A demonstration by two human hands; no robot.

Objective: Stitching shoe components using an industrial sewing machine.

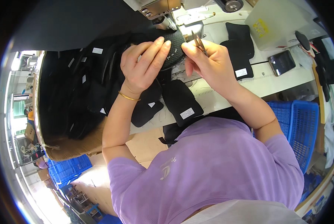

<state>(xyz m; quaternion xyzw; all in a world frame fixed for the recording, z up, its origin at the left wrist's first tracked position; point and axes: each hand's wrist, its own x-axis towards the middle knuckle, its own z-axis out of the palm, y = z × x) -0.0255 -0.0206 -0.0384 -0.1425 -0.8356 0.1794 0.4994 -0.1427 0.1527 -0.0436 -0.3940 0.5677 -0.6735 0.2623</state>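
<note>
Under the head of a sewing machine (161, 9), my left hand (144, 63) grips a black textured fabric piece (177, 42) with a few white thread bits on it. My right hand (212, 63) is closed around small pointed thread snips (198, 43), their blades pointing up and away from me. The snips are just right of the fabric piece, apart from it. Below my hands a black piece with a white label (182, 100) lies at the table's front edge. More black pieces (237, 48) lie right of my right hand.
A large heap of black pieces (73, 86) with white labels fills the left side, above cardboard (81, 145). On the right are a phone (281, 62) and a whitish plastic bin (277, 24). Blue crates stand low at right (304, 130) and left (68, 170).
</note>
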